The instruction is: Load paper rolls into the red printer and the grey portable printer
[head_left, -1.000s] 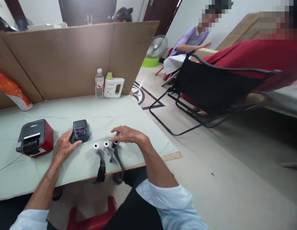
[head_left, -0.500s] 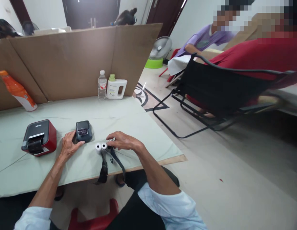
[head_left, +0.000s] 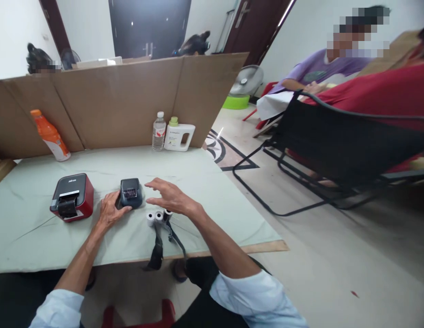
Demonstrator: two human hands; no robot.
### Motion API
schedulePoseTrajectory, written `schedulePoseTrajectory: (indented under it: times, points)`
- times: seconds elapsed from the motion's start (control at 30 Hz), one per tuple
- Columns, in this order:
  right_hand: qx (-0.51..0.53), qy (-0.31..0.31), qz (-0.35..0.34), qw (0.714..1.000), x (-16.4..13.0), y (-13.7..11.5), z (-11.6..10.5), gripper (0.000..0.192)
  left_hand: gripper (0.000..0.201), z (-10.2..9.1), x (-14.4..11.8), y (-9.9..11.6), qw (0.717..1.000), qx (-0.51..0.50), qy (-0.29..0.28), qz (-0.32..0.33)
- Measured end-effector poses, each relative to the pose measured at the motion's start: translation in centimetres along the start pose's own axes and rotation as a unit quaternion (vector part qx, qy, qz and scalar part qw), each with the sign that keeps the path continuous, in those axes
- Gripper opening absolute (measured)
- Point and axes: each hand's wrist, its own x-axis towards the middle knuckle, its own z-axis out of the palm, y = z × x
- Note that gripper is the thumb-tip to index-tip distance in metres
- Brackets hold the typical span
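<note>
hands apart | left hand (head_left: 111, 211) — half-open around compact dark device (head_left: 131, 193), grip unclear | right hand (head_left: 168, 196) — empty, thumb and fingers parted, near three small rolls (head_left: 159, 217)

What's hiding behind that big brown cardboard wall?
Above the brown cardboard wall I see one person's head, another person's head, part of a round grey fan and dark double doors. Anything lower is covered; I can't tell.

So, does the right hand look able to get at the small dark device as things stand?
Probably yes: the right hand is open just right of the small dark device, with pale cloth showing between them, and the left hand is at the opposite side.
</note>
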Motion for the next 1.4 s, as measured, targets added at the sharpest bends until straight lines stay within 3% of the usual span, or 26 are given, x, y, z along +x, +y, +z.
schedulePoseTrajectory:
  times: [0.1, 0.33, 0.57, 0.7, 0.93, 1.4]
  points:
    - [-0.033, -0.008, -0.065, 0.997, 1.7, -0.6, 1.9, 0.059, 0.069, 0.0, 0.0, 0.0, 1.000, 0.000, -0.003, -0.008]
    - [-0.080, -0.035, -0.052, 0.995, 2.8, -0.8, 4.6, 0.053, 0.073, -0.1, -0.2, 0.2, 1.000, 0.001, -0.023, -0.016]
    - [-0.133, -0.027, -0.014, 0.991, 3.7, -1.4, 5.0, 0.030, 0.068, -1.4, 0.9, 0.5, 0.998, -0.018, -0.052, -0.030]
    - [-0.131, -0.009, 0.003, 0.991, 3.8, -1.5, 5.3, 0.024, 0.068, -1.2, 1.3, 0.1, 0.999, -0.018, -0.031, -0.016]
    - [-0.109, 0.000, 0.005, 0.994, 3.8, -1.3, 5.4, 0.022, 0.075, 0.4, 0.9, -0.9, 1.000, -0.003, 0.013, 0.027]
    - [-0.105, 0.022, 0.034, 0.994, 3.5, -1.0, 6.2, 0.027, 0.073, -0.5, 1.5, -0.8, 0.999, -0.019, -0.032, 0.021]
